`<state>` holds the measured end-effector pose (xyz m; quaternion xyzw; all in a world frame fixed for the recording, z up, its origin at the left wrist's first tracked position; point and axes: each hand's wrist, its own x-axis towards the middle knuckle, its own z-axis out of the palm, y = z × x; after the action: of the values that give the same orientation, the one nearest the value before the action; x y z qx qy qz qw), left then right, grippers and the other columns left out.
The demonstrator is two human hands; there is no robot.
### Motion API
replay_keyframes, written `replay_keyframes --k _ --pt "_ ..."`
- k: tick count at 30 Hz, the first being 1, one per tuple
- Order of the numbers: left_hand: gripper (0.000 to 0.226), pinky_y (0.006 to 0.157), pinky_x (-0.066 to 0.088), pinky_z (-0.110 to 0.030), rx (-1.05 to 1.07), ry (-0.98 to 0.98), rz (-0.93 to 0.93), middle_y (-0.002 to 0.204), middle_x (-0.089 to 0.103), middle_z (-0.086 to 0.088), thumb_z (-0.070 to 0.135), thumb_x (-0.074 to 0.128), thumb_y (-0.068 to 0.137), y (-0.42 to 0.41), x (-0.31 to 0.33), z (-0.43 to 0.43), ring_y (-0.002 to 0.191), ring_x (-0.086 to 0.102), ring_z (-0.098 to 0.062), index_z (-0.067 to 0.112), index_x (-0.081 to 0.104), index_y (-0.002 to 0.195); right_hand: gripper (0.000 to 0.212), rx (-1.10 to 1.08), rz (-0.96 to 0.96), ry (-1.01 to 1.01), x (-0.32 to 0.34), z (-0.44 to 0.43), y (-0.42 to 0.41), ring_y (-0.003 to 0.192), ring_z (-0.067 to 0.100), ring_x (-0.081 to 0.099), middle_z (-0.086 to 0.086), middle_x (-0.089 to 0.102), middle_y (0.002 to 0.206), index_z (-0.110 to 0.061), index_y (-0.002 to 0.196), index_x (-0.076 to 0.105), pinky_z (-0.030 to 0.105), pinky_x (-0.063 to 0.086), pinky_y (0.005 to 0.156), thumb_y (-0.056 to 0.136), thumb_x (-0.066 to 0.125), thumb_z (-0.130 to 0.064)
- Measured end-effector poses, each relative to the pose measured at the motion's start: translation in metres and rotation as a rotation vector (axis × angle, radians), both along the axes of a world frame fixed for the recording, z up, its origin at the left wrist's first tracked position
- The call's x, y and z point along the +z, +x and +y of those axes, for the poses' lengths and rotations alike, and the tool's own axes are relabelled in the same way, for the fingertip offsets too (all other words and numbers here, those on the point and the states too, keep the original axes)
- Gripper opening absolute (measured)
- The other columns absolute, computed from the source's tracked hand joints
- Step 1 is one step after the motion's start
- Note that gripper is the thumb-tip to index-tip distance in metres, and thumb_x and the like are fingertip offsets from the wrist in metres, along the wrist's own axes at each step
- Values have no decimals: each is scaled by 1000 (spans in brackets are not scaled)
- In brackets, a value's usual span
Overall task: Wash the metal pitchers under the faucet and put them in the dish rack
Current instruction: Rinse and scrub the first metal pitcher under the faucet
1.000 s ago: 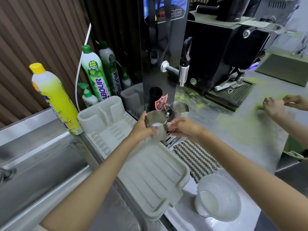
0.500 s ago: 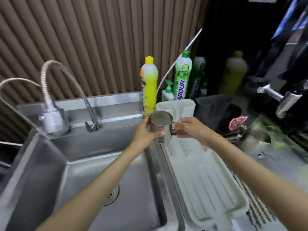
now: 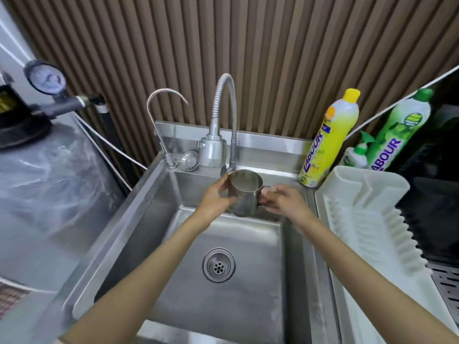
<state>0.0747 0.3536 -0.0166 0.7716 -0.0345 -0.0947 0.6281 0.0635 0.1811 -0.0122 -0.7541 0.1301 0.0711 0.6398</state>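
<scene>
I hold a metal pitcher (image 3: pixel 245 194) upright over the back of the steel sink (image 3: pixel 139 219). My left hand (image 3: pixel 216 198) wraps its left side. My right hand (image 3: pixel 282 198) grips its handle on the right. The pitcher's rim sits just below and right of the flexible faucet's (image 3: pixel 224 120) spout head (image 3: pixel 212 151). No water is visibly running. The white plastic dish rack (image 3: pixel 367 219) lies to the right of the sink, with nothing in it.
A thin second tap (image 3: pixel 161 115) and a loose strainer (image 3: pixel 190 160) stand at the sink's back left. Yellow (image 3: pixel 327 140) and green (image 3: pixel 397 130) detergent bottles are behind the rack. A wrapped tank (image 3: pixel 42 182) with a gauge is on the left. The drain (image 3: pixel 218 264) is open.
Both hands carried the pitcher left from beside the dish rack to over the sink, under the faucet. The view swung left with them.
</scene>
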Motion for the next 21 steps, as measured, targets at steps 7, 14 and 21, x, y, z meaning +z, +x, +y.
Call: replay_keyframes --k 7,14,21 --pt "40 82 45 -21 162 -146 118 130 55 -12 1 55 90 30 -22 29 108 50 -15 2 47 129 16 -83 5 22 -21 6 7 93 26 64 17 66 98 -13 70 59 32 55 80 86 64 -16" --pt "56 94 36 -26 207 -16 232 137 50 -6 36 64 86 75 -40 14 124 47 -20 7 47 130 15 -127 -13 30 -26 3 25 98 26 63 17 65 103 -12 71 59 25 55 75 84 64 -14" --pt "55 101 33 -27 220 22 407 144 41 -6 27 58 92 132 -101 -1 130 41 -21 12 36 141 14 -173 -43 76 -43 -1 38 79 19 62 8 64 79 -8 73 56 21 55 72 84 63 -9"
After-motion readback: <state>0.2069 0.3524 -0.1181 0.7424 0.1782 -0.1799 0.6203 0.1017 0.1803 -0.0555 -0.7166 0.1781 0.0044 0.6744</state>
